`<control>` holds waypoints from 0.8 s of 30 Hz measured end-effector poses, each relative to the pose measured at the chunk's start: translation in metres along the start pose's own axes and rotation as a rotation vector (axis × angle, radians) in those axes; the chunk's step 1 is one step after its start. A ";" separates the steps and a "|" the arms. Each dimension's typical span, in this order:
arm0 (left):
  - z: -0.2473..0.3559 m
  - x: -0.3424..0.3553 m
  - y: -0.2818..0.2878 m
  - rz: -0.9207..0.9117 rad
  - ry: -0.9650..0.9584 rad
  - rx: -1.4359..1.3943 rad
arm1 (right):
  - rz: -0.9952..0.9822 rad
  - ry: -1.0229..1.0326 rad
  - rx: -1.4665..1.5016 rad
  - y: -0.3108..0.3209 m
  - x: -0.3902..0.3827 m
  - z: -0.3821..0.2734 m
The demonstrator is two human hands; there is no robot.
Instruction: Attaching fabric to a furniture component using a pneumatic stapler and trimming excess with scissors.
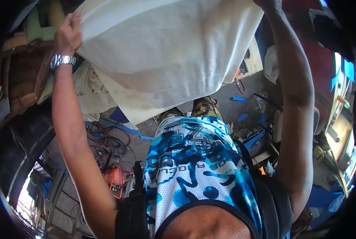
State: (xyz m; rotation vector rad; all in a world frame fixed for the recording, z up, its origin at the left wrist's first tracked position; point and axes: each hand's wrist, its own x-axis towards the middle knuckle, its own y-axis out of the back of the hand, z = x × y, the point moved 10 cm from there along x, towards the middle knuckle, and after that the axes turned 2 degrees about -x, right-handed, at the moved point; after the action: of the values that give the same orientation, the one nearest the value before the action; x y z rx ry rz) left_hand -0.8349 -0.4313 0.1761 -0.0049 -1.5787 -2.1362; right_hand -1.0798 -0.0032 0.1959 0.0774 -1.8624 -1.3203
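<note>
A large sheet of off-white fabric [154, 51] hangs stretched out in front of me, its lower edge drooping toward my legs. My left hand [69, 34], with a metal watch on the wrist, is closed around the sheet's left edge, thumb side toward the cloth. At the top right, my right hand [270, 4] is at the sheet's other upper corner, partly cut off by the picture's edge. Its fingers are mostly out of sight, so their grip is hidden. Both arms are raised and spread wide.
Under the sheet, a pale wooden board [255, 59] shows at right. Tangled hoses and cables [110, 137] lie on the floor at left beside an orange machine [115, 177]. A wooden furniture frame [24, 75] stands far left. Blue scraps [238, 98] lie scattered at right.
</note>
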 end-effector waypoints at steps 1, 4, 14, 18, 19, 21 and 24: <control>-0.032 -0.003 0.009 -0.028 0.013 0.089 | -0.035 0.006 0.025 0.002 0.005 -0.026; -0.054 -0.008 -0.020 -0.009 -0.006 0.077 | -0.488 -0.186 -0.282 -0.062 -0.011 0.037; -0.002 -0.017 -0.027 -0.289 0.086 0.104 | -0.545 -0.339 -0.098 -0.069 -0.014 0.009; 0.002 -0.016 -0.032 -0.394 0.048 0.132 | -0.590 -0.255 -0.013 -0.086 -0.015 0.014; 0.001 -0.017 -0.033 -0.418 0.030 0.145 | -0.636 -0.254 0.000 -0.092 -0.014 0.019; 0.004 -0.006 -0.036 -0.432 0.018 0.120 | -0.649 -0.207 -0.016 -0.096 -0.008 0.038; 0.009 -0.001 -0.045 -0.427 0.004 0.055 | -0.630 -0.117 0.013 -0.099 -0.008 0.046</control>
State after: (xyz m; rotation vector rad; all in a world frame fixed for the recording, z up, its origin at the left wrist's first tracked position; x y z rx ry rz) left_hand -0.8533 -0.4127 0.1385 0.3874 -1.7585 -2.4001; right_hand -1.1432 -0.0085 0.1068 0.6503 -2.0284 -1.7569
